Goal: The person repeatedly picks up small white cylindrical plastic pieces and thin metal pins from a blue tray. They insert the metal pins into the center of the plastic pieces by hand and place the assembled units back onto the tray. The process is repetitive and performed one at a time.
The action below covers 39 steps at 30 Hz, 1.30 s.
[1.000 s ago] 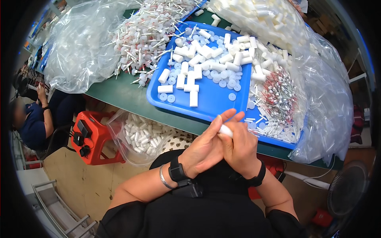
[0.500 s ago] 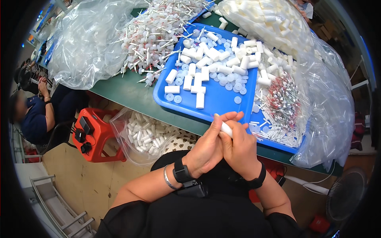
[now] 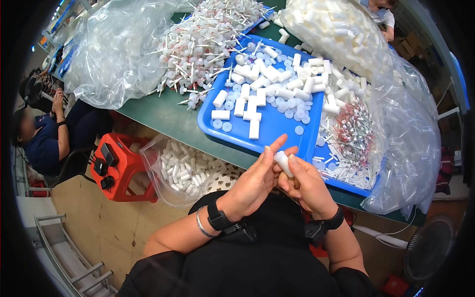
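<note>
A short white cylinder (image 3: 283, 163) is in my right hand (image 3: 312, 190), gripped between thumb and curled fingers. It is tilted, with a translucent cap-like disc at its upper end. My left hand (image 3: 253, 185) is right beside it, thumb and forefinger stretched out and apart; its other fingers pass partly behind the cylinder, and whether they touch it I cannot tell. Just beyond both hands is a blue tray (image 3: 217, 129) with white cylinders (image 3: 254, 129) lying on it. Translucent round discs (image 3: 299, 130) are scattered among them.
Right of the tray, a second blue tray (image 3: 346, 186) bears thin red-and-white pieces (image 3: 354, 128). A heap of stemmed discs (image 3: 198, 44) lies behind, between plastic bags (image 3: 118, 54). A red stool (image 3: 123, 173) and a bag of cylinders (image 3: 180, 166) are below left. Other people sit nearby.
The cylinder has turned up and now shows its capped end. My left forefinger and thumb have spread away from it, and my right hand has shifted slightly right.
</note>
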Motion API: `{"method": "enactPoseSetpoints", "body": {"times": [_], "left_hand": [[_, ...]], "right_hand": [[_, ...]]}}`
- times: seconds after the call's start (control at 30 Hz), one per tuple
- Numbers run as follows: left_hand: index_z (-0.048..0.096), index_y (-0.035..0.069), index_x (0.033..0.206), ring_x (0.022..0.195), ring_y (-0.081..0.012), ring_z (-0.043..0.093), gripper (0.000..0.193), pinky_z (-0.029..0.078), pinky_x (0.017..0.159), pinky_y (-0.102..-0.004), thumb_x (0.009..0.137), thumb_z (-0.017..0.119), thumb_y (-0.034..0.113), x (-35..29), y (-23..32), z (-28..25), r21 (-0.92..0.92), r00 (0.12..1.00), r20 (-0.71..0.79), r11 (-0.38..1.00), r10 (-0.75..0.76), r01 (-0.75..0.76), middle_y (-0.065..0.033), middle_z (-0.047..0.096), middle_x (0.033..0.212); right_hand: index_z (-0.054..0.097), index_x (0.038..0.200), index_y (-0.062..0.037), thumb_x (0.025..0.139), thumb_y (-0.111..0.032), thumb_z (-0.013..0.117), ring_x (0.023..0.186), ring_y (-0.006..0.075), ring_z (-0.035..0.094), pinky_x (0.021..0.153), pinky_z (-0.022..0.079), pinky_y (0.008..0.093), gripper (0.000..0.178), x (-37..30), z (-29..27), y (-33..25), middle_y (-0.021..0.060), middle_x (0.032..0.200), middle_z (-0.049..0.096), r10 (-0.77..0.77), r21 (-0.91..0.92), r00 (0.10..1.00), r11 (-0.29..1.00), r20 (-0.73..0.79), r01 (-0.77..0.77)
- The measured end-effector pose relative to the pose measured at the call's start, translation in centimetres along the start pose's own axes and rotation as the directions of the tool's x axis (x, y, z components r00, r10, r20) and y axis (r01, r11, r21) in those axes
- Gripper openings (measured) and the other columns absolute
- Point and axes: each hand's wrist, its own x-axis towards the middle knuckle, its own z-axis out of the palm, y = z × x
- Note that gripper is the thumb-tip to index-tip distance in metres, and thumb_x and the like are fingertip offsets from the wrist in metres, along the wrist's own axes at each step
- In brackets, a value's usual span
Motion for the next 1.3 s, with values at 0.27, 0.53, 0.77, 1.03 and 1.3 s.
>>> {"method": "enactPoseSetpoints", "body": {"times": [0.27, 0.53, 0.77, 1.03, 1.3], "left_hand": [[0.043, 0.004, 0.148, 0.137, -0.0320, 0.050, 0.055, 0.043, 0.112, -0.0466, 0.112, 0.030, 0.043, 0.1, -0.3, 0.6, 0.086, 0.987, -0.082, 0.988, 0.138, -0.131, -0.0173, 0.038, 0.157], [0.057, 0.005, 0.108, 0.123, -0.0349, 0.057, 0.040, 0.042, 0.111, -0.0492, 0.111, 0.033, 0.037, -3.9, 0.6, -3.0, 0.218, 0.874, -0.208, 0.892, 0.439, -0.396, -0.0201, 0.059, 0.132], [0.062, 0.002, 0.122, 0.115, -0.0231, 0.057, 0.029, 0.038, 0.107, -0.0366, 0.104, 0.053, 0.023, -11.9, 4.7, -12.2, 0.942, 0.407, -0.324, 0.331, 0.854, 0.054, -0.0110, 0.062, 0.121], [0.067, 0.001, 0.109, 0.102, -0.0300, 0.061, 0.020, 0.048, 0.092, -0.0372, 0.090, 0.070, 0.004, -2.7, 6.5, -3.8, 0.990, 0.710, 0.138, -0.078, 0.691, -0.117, -0.0136, 0.066, 0.109], [0.068, 0.002, 0.114, 0.110, -0.0379, 0.059, 0.026, 0.050, 0.092, -0.0431, 0.088, 0.068, 0.006, 7.6, 5.3, -1.8, 0.938, 0.857, 0.320, -0.260, 0.405, -0.228, -0.0175, 0.065, 0.116]], "right_hand": [[0.060, 0.110, -0.0043, 0.108, -0.030, 0.049, 0.049, 0.0201, 0.054, 0.045, 0.040, 0.0336, 0.028, 0.9, 1.6, 2.1, 0.0102, 0.069, 0.062, -0.352, -0.546, 0.935, 0.793, -0.050, 0.270], [0.056, 0.120, -0.0026, 0.098, -0.029, 0.063, 0.075, 0.0407, 0.067, 0.062, 0.052, 0.0466, 0.036, 0.8, 4.6, 0.1, 0.0191, 0.088, 0.069, -0.372, -0.843, 0.877, 0.325, 0.304, 0.429], [0.068, 0.097, -0.0026, 0.089, -0.013, 0.070, 0.074, 0.0345, 0.068, 0.066, 0.053, 0.0448, 0.014, -3.7, -7.3, -4.1, 0.0144, 0.090, 0.067, -0.676, -0.991, 0.733, -0.134, 0.073, -0.025], [0.062, 0.084, -0.0045, 0.082, -0.007, 0.069, 0.067, 0.0360, 0.065, 0.062, 0.051, 0.0459, 0.008, -4.7, -11.8, -2.6, 0.0138, 0.083, 0.061, -0.686, -0.885, 0.728, -0.339, 0.002, -0.318], [0.061, 0.089, -0.0032, 0.089, -0.007, 0.065, 0.066, 0.0368, 0.065, 0.061, 0.050, 0.0471, 0.005, -5.2, -10.6, -3.4, 0.0148, 0.080, 0.064, -0.706, -0.944, 0.708, -0.229, -0.006, -0.236]]}}
